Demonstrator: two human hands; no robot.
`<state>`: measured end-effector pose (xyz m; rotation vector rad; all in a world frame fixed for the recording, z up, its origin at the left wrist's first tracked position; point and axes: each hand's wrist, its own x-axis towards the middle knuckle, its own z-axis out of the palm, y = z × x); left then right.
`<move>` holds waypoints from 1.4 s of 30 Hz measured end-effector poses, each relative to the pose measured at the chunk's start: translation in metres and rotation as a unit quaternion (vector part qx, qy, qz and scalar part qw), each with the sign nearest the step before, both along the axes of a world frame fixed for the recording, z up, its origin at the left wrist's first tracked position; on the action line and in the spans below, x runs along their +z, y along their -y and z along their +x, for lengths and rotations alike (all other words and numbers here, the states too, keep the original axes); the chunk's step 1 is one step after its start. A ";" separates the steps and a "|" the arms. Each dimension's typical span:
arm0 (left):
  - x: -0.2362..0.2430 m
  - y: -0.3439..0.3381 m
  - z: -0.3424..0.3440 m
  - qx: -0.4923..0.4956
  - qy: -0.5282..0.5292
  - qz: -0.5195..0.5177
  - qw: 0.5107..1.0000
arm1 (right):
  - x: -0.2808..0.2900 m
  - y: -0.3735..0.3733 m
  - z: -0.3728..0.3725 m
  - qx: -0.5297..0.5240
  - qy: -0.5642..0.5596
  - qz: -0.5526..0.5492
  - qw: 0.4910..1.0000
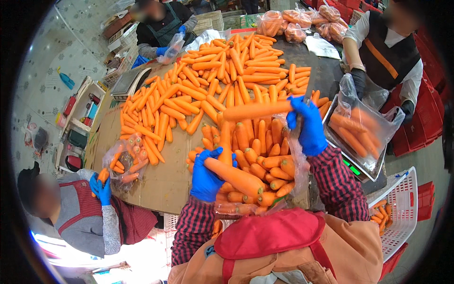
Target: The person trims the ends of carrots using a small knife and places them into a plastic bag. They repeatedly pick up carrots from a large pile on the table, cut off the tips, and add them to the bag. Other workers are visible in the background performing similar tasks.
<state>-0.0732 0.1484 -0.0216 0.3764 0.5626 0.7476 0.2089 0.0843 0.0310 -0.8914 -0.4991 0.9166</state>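
Note:
My left hand [206, 179], in a blue glove, is closed round a thick carrot [236, 176] that slants down to the right. Another carrot [226, 142] stands upright against its fingers; whether it is gripped too I cannot tell. My right hand [308, 124], gloved alike, grips one end of a long carrot [257, 111] lying nearly level. A thin grey, blade-like strip shows beside its fingers, not clear enough to name. Under both hands is a clear plastic bag [299, 163] full of carrots [259, 158]. Beyond it spreads a large carrot pile [227, 71].
The carrots lie on a cardboard-covered table [165, 189]. At right, a bag of carrots [357, 132] rests on a scale [352, 165], by a co-worker [392, 57]. Other co-workers [90, 208] are at left and far left. A white basket [402, 213] stands low right; bagged carrots [295, 21] sit at the back.

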 end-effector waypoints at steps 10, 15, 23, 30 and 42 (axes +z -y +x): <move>0.073 -0.136 0.109 0.182 -0.020 0.206 0.961 | 0.018 -0.023 0.013 -0.074 0.175 0.008 0.982; 0.045 -0.113 0.103 0.128 0.061 0.173 0.975 | -0.016 0.009 -0.001 0.012 0.154 -0.033 0.987; 0.015 -0.046 0.064 0.080 0.182 0.056 0.978 | -0.020 0.030 -0.033 0.122 0.141 -0.049 0.981; 0.035 -0.022 0.014 0.083 0.075 0.240 0.964 | -0.013 0.042 -0.040 0.140 0.062 -0.070 0.986; 0.042 0.053 0.023 -0.103 -0.576 0.650 0.486 | 0.005 0.064 -0.084 0.185 0.150 -0.091 0.967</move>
